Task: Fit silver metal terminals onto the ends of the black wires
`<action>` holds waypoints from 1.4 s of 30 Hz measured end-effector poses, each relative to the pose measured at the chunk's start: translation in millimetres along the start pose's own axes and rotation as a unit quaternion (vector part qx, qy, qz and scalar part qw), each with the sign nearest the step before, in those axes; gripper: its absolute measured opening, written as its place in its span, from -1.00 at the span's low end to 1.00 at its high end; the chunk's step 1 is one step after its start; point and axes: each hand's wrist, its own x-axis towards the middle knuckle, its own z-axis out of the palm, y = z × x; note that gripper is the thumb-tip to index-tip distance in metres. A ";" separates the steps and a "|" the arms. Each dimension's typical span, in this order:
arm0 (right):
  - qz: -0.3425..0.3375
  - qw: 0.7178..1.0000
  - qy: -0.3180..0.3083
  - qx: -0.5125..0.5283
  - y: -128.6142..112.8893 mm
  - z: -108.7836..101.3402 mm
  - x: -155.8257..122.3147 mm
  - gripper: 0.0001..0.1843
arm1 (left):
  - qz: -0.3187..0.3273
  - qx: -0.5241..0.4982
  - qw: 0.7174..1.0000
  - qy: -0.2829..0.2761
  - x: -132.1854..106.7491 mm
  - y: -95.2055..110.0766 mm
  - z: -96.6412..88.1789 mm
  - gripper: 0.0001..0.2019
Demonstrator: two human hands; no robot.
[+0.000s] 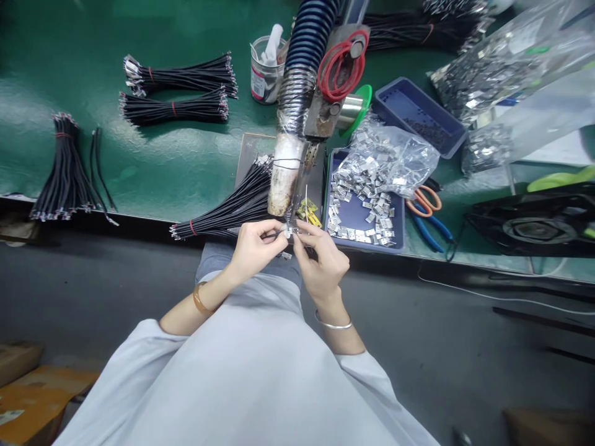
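Observation:
My left hand [253,249] pinches the end of a thin black cable at the bench's front edge. Opposite it, my right hand [323,257] is closed, thumb and fingertips on a small silvery metal connector [289,231] that meets the cable end. The fingertips of both hands nearly touch. Right above them, the tip of a clamped soldering iron [292,214] points down. Beside it hangs the wrapped end of a ribbed hose [283,179]. A bundle of black cables [227,207] lies behind my left hand.
Right of my hands, a blue tray [356,214] holds loose metal connectors and a plastic bag [400,161]. Pliers [430,232] and a black fan [534,223] lie farther right. More cable bundles [174,110] lie left. A solder spool [352,113] stands behind.

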 end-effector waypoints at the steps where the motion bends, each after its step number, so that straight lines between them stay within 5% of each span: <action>1: 0.006 1.000 0.002 0.004 -0.1 -0.2 0.4 -0.87 | 0.015 0.012 1.000 -0.005 -0.2 -0.8 -1.6 -0.86; 5: 0.142 0.984 0.008 0.108 -1.8 1.1 1.4 -0.89 | 0.077 0.037 0.996 -0.004 -1.4 -5.3 -7.6 -0.88; 9: 0.258 0.940 -0.027 0.220 -4.8 2.9 0.9 -0.91 | 0.048 0.001 0.999 -0.003 -2.5 -9.1 -8.0 -0.84; 22: 0.193 0.971 -0.016 0.140 -3.9 4.0 6.2 -0.90 | 0.001 -0.071 0.996 0.046 2.4 -0.2 1.7 -0.88; 35: 0.095 0.993 -0.009 0.075 -7.6 -1.4 2.5 -0.86 | -0.012 -0.057 0.998 0.020 5.7 -0.3 -0.9 -0.88; 39: 0.167 0.979 -0.011 0.121 -4.6 -3.3 2.4 -0.88 | -0.007 -0.028 1.000 0.003 3.4 -1.9 -1.9 -0.86; 42: 0.275 0.938 -0.061 0.203 -0.8 -3.0 6.3 -0.84 | 0.029 0.008 0.999 -0.012 1.1 -2.8 -5.2 -0.86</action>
